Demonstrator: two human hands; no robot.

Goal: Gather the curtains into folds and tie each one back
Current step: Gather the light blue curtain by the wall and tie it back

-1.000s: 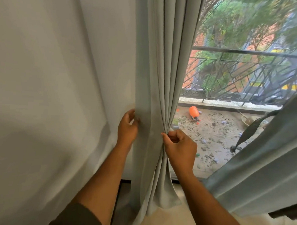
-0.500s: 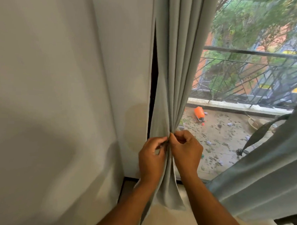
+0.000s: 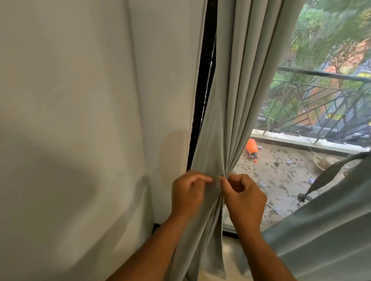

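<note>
A pale grey-green curtain hangs in front of me, drawn into narrow vertical folds that meet at waist height. My right hand pinches the bunched folds from the right. My left hand holds the curtain's left edge, fingertips almost touching the right hand's. Below the hands the cloth falls in a loose tail. A second curtain of the same colour slants across the lower right, with a dark tieback strap hanging beside it.
A plain white wall fills the left half. A dark window frame shows between wall and curtain. Through the glass lie a littered balcony floor with an orange object and a black metal railing.
My left hand came from the wall side across to the right hand, pulling the curtain's left edge into the bunch. A dark gap at the window frame has opened. The view shifted left.
</note>
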